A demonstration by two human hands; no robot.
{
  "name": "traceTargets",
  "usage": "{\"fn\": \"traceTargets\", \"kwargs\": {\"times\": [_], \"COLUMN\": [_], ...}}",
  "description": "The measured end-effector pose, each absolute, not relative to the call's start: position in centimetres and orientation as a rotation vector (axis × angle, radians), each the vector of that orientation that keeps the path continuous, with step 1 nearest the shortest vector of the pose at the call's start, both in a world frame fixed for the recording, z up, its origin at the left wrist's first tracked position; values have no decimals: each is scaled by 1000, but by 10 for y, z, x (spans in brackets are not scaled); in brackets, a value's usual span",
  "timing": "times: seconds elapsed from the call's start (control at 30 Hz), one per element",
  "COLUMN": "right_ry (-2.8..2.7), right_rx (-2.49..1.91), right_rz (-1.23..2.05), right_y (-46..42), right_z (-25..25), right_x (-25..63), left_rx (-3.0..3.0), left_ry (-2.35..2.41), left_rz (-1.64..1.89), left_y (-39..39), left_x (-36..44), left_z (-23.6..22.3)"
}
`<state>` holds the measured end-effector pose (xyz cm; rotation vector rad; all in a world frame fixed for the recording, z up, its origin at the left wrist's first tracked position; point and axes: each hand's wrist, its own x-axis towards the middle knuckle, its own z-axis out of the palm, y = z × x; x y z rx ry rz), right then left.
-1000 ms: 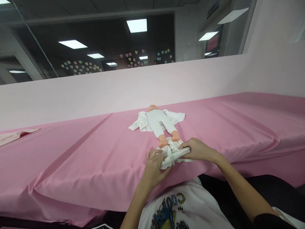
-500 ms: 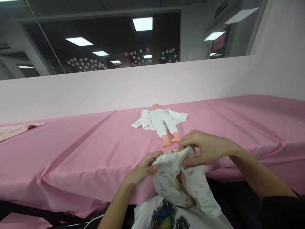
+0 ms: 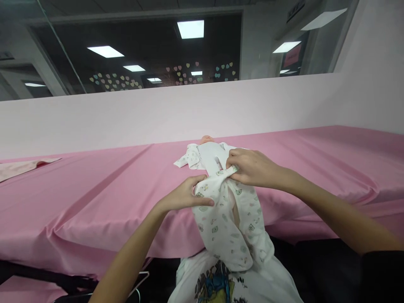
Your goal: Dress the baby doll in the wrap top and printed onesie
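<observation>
A pair of white patterned baby pants (image 3: 217, 223) hangs from both my hands at the table's front edge, its two legs dangling toward my lap. My left hand (image 3: 189, 193) grips the left side of the cloth, thumb on the near face. At the upper edge my right hand (image 3: 249, 166) pinches the fabric. Behind them a baby doll (image 3: 212, 152) in a pale suit lies on its back, head toward the wall; its feet are hidden by the pants and my hands. Under the doll a white printed baby shirt (image 3: 192, 156) is spread open.
A pink cloth (image 3: 110, 198) with folds covers the table. A light pink folded fabric (image 3: 22, 168) lies at the far left. Behind stands a white low wall (image 3: 142, 120) with a window above it. A white hanger-like piece (image 3: 143, 275) shows below the table edge.
Both hands have moved forward and up toward the doll with the pants. The pants now hang longer and straighter, and they cover the doll's feet.
</observation>
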<state>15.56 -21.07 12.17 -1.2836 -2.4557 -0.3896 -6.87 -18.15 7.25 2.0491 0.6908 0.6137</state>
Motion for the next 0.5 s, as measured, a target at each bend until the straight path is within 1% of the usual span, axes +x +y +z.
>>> {"fn": "traceTargets", "kwargs": {"times": [0.13,0.23,0.3,0.37,0.5], "right_ry": [-2452,-2458,-2447,-2462,-2424], "right_rx": [-1357,-1353,-1354,-1324,-1067], "right_rz": [-444,-310,-109,192,787], "right_y": [-219,-221,-219,-214,-202], "right_z": [118,115,114,115,112], "right_x": [164,176,188,201,227], "left_rx": [1870,1809,1748,1638,1467], "left_ry": [629,579,505,439,421], "left_rz": [898,974,1017,1120,1277], "left_y": [-179,-181,-182,-179,-166], "left_x": [-62,-54,-52,-55,-71], "left_z": [76,80,84,89,90]}}
